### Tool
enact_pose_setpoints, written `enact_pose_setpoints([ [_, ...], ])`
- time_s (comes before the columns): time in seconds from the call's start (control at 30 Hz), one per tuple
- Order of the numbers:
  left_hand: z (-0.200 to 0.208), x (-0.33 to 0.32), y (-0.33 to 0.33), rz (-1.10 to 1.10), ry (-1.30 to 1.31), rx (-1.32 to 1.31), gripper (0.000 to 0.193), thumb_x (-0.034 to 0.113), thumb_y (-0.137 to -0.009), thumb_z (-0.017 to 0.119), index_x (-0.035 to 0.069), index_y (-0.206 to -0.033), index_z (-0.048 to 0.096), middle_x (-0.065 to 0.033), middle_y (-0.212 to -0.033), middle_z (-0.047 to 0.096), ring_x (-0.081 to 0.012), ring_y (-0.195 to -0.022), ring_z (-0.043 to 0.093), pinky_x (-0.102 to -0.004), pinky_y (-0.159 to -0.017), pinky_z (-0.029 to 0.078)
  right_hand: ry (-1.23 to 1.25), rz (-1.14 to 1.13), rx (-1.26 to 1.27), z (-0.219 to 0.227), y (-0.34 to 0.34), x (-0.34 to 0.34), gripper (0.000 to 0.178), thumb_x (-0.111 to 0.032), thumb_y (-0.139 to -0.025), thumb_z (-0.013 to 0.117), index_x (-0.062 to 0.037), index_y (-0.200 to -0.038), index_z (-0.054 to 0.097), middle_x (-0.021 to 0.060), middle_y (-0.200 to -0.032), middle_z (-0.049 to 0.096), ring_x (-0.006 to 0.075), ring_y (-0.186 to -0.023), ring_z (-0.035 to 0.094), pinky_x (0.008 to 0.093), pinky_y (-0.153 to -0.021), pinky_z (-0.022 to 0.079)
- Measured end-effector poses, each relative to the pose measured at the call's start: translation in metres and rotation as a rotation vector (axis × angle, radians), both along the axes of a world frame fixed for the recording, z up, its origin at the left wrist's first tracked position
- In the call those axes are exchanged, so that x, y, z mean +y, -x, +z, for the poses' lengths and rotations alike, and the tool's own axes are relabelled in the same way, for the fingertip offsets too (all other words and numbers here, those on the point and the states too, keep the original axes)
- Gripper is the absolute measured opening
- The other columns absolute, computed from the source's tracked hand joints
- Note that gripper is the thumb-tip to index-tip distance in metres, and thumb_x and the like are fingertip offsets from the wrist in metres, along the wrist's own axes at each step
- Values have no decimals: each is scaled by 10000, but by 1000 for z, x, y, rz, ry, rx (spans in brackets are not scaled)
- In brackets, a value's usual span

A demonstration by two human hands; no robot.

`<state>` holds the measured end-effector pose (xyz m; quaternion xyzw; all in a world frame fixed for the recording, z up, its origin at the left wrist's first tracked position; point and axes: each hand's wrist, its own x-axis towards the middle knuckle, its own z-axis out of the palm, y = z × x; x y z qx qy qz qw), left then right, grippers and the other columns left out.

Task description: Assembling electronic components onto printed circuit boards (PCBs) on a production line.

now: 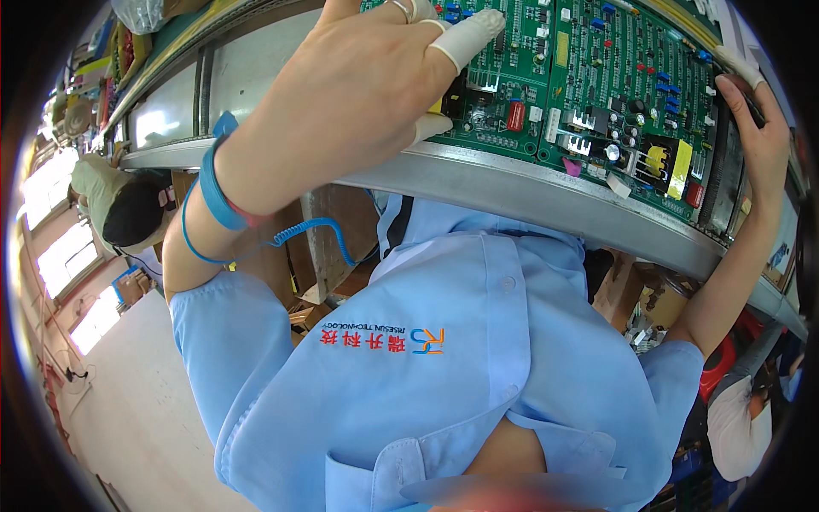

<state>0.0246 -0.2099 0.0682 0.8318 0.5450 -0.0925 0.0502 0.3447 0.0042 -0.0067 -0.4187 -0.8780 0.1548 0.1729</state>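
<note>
Green circuit board [597, 94], flat and rectangular, studded with small parts, lay on the table behind its curved metal rim [512, 183]. Left hand [358, 94], fingers in white rubbery cots, lay spread on the board's left end; grip loose, clasping nothing visible. Blue wrist strap [217, 183] trailed a coiled cord. Right hand [759, 136] curled around the board's right edge.

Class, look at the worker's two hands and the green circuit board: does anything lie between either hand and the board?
Nothing visible does. The left hand rests directly on the green circuit board, and the right hand touches its right edge.
</note>
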Motion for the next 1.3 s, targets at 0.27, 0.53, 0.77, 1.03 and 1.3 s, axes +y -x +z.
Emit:
enact_pose_setpoints([
  [0.27,2,7,-9,57,29,-16,516,21,-797,537,-111,-1282,422,-69,-668,546,-257,-746,596,-541,-1046,203,-13,48,-19,6,4,1,360,-287,-884,638,-95,-1188,628,41,-1031,670,139,-991,605,278,-910,431],
  [0.53,-12,12,-11,-47,-137,9,761,62,-616,696,-14,-1327,436,-106,-788,570,-301,-848,575,-502,-1061,252,-54,134,212,9,-4,-12,283,-196,-817,691,-58,-1062,659,47,-799,638,125,-742,594,271,-685,454],
  [0.77,-13,-2,-23,121,-105,-164,704,109,-633,709,-112,-1254,463,-100,-696,546,-288,-789,559,-487,-1047,266,22,111,143,11,3,-14,320,-150,-749,728,-78,-1055,668,83,-844,627,195,-750,610,289,-706,476],
  [1.03,-12,16,-25,71,-100,-175,772,147,-582,780,-110,-1243,476,-114,-683,546,-307,-769,559,-519,-1031,266,-38,127,186,7,-1,-2,288,-263,-771,721,-112,-1012,675,52,-790,616,199,-674,604,312,-620,468],
  [1.3,-15,4,-26,109,-89,-231,760,138,-585,756,-87,-1253,472,-121,-717,551,-308,-802,565,-521,-1035,272,38,112,187,4,3,-5,286,-234,-759,727,-99,-1007,685,76,-816,642,208,-739,627,297,-665,476],
])
